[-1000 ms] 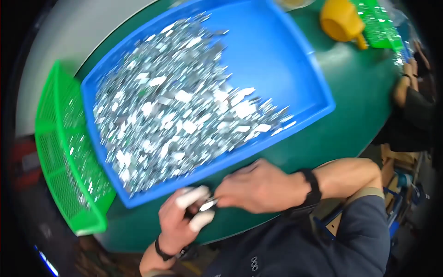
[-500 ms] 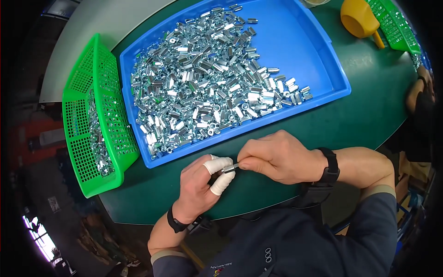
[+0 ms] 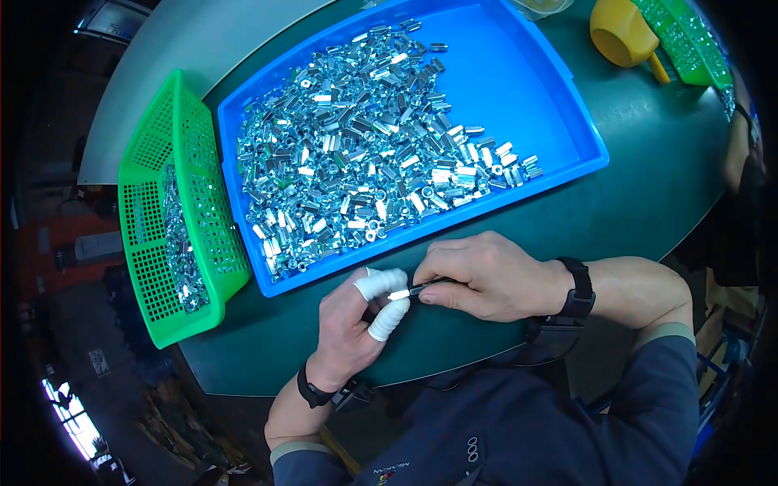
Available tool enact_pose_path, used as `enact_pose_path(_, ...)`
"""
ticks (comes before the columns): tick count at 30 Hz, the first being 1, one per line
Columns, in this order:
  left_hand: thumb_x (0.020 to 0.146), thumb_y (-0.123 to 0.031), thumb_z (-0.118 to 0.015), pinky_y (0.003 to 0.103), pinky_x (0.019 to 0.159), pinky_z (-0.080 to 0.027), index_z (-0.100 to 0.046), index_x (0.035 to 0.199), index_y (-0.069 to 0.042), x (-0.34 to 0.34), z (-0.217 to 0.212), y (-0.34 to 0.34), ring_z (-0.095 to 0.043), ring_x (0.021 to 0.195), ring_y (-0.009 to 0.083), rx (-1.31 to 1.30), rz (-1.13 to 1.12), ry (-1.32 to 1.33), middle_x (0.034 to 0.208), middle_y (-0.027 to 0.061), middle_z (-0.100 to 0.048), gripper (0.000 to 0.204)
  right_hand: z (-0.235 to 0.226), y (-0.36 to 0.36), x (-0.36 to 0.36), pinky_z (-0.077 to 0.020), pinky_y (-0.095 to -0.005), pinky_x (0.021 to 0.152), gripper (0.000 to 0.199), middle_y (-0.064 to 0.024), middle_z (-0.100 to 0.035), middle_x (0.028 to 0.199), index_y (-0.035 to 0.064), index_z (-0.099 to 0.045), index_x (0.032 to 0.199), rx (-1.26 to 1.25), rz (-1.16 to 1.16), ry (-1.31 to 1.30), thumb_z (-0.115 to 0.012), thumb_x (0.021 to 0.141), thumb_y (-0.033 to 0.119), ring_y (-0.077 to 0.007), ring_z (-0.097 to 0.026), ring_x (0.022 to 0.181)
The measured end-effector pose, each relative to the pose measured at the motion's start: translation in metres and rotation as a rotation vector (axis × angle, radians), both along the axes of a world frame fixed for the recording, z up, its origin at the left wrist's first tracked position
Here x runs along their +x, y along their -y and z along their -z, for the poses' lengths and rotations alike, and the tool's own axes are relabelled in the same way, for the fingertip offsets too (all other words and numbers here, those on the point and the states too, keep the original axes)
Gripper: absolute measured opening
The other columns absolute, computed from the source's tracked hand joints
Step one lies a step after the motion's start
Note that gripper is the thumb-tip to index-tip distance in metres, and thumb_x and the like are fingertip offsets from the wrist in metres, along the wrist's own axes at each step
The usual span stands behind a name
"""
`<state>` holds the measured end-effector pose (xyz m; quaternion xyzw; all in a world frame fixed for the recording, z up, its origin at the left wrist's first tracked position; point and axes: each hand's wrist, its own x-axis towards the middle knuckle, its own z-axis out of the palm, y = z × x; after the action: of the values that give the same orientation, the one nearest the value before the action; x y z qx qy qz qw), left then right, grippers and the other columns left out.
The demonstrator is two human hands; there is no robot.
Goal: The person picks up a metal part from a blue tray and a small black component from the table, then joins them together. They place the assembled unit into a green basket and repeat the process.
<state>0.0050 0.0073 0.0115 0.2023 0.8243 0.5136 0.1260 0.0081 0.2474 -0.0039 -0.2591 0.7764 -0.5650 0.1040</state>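
Observation:
My left hand [image 3: 344, 324], with white covers on thumb and forefinger, pinches a small shiny metal coupling nut [image 3: 399, 295] between those two fingertips. From the right, my right hand [image 3: 490, 279] grips a thin dark rod-like tool [image 3: 438, 283] between thumb and forefinger. The tool's end meets the nut's right end; whether it sits inside the bore I cannot tell. Just beyond both hands lies a blue tray [image 3: 519, 73], mostly covered by a heap of similar hexagonal nuts [image 3: 348, 146].
A green slotted basket [image 3: 190, 324] holding metal parts stands tilted left of the tray. On the green table [image 3: 640, 170], a yellow scoop [image 3: 622, 34] and another green basket [image 3: 689, 40] are at the far right. A co-worker's arm [image 3: 737, 150] shows at the right edge.
More of the dark tool shows between my right fingers, and the nut catches brighter light. The view has shifted slightly, and the co-worker's arm at the right has moved.

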Motion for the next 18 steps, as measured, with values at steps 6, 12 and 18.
enact_pose_path(6, 0.09, -0.013, -0.078, 0.033, 0.06, -0.05, -0.069, 0.104, -0.002, -0.0057, 0.0073, 0.0089, -0.062, 0.065, 0.0242, -0.004, 0.126, -0.117, 0.079, 0.0099, -0.065, 0.02, -0.0027, 0.0018, 0.0007, -0.0514, -0.0417, 0.068, 0.018, -0.0125, -0.066, 0.091, 0.0042, -0.066, 0.104, 0.005, 0.032, -0.019, -0.073, 0.092, 0.016, -0.0334, -0.067, 0.082)
enact_pose_path(12, 0.089, -0.014, -0.078, 0.034, 0.061, -0.05, -0.07, 0.101, -0.002, -0.0017, -0.0015, 0.0023, -0.064, 0.067, 0.0258, -0.049, 0.068, -0.04, 0.082, 0.0105, -0.067, 0.019, -0.0011, 0.0036, 0.0013, -0.0509, -0.0423, 0.068, 0.016, -0.013, -0.065, 0.09, 0.0044, -0.065, 0.102, -0.001, 0.039, -0.019, -0.073, 0.093, 0.015, -0.0339, -0.066, 0.081)
enact_pose_path(18, 0.089, -0.015, -0.079, 0.035, 0.061, -0.051, -0.071, 0.098, -0.002, -0.0056, 0.0032, 0.0052, -0.066, 0.069, 0.0277, -0.067, 0.126, -0.142, 0.082, 0.0112, -0.068, 0.018, -0.0038, 0.0026, 0.0012, -0.0509, -0.0438, 0.067, 0.015, -0.013, -0.065, 0.09, 0.005, -0.065, 0.102, 0.028, 0.016, -0.036, -0.071, 0.095, 0.017, -0.0349, -0.066, 0.08)
